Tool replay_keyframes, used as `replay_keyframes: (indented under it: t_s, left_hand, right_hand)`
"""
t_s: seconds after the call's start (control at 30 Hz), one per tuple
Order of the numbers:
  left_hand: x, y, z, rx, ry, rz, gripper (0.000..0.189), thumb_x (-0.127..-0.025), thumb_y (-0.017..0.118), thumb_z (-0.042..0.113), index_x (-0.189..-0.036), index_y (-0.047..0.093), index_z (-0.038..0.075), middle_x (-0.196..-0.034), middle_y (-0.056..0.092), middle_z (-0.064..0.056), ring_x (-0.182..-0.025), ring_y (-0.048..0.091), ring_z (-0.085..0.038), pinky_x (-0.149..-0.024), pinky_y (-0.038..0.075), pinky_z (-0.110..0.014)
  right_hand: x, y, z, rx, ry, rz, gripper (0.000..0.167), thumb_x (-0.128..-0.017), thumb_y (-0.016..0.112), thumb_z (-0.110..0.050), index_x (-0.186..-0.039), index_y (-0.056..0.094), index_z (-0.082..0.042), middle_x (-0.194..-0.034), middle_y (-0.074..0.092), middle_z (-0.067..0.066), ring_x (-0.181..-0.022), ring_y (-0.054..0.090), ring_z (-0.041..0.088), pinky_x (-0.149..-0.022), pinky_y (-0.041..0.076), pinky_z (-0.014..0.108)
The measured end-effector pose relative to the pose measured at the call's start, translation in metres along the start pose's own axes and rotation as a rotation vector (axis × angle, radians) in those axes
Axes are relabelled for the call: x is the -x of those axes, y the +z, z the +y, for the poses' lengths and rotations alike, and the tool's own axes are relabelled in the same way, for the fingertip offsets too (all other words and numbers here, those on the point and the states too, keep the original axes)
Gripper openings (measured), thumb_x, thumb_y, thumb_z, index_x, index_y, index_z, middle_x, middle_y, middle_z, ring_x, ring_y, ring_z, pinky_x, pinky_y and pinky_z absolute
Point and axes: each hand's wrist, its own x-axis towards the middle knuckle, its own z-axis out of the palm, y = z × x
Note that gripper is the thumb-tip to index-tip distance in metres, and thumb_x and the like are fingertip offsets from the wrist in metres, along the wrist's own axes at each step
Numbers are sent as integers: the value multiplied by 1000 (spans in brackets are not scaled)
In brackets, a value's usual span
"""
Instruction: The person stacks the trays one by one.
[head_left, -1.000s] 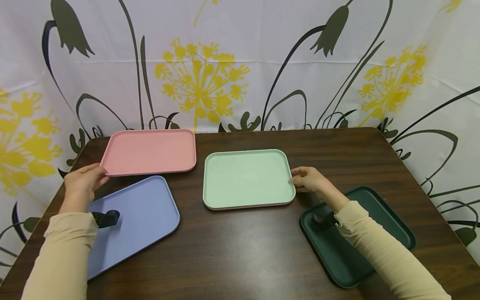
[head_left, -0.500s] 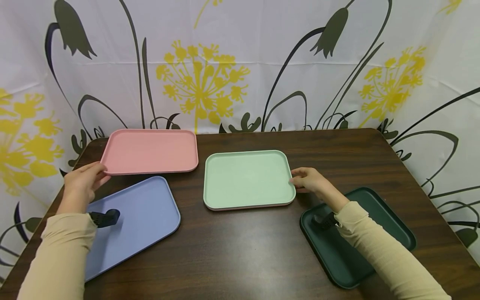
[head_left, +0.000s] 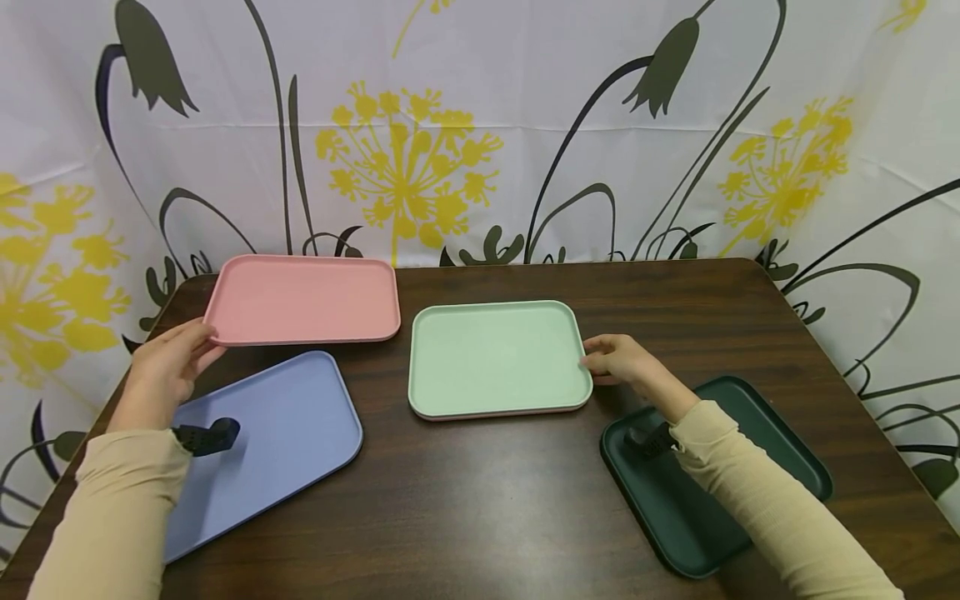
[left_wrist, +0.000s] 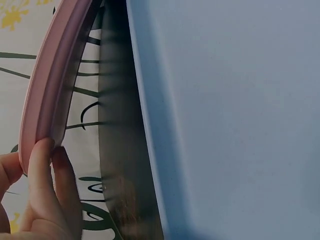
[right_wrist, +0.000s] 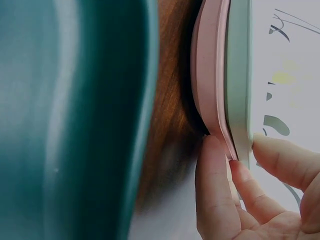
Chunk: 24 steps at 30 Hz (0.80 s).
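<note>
At the back left, my left hand (head_left: 167, 371) pinches the near left corner of a pink tray (head_left: 303, 300). In the left wrist view, fingers lie along the tray's underside, and a gap shows between it and the table. My right hand (head_left: 618, 363) pinches the right edge of a light green tray (head_left: 500, 358) in the middle. A second pink tray (right_wrist: 206, 65) is stacked beneath the green one, as the right wrist view shows. There the thumb touches the green rim while fingertips reach under the pink tray.
A blue tray (head_left: 292, 442) lies slanted under my left wrist. Below my right forearm is a dark green tray (head_left: 690, 508), also slanted. All are over a dark wooden table (head_left: 480, 517), with a flowered cloth (head_left: 465, 50) hanging behind.
The left hand and its pink tray have shifted slightly up and to the right in the head view. The right hand and green tray stay nearly the same.
</note>
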Motion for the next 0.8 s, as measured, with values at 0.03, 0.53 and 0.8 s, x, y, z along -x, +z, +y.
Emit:
replay_keyframes:
  t_s: [0.03,0.53,0.8]
  left_hand:
    - [0,0,0,11,-8,-5,23,-84,68,1,-65,72,14,-66,68,2,-61,68,-9,-59,59,-21]
    - [0,0,-6,24,-10,-3,16,-83,70,3,-74,69,16,-68,69,2,-63,69,-9,-61,59,-20]
    - [0,-1,-10,54,5,-6,16,-82,72,3,-74,71,17,-68,70,3,-63,70,-10,-60,59,-21]
  right_hand:
    - [0,0,0,1,4,0,51,-96,53,-9,-140,36,10,-130,51,29,-107,59,25,-95,55,39]
    - [-2,-13,-18,77,-5,75,48,-97,50,-9,-141,38,7,-136,47,31,-114,59,35,-93,56,37]
    - [0,-20,-35,100,-32,157,46,-97,49,-9,-140,40,7,-134,49,30,-116,56,38,-98,53,40]
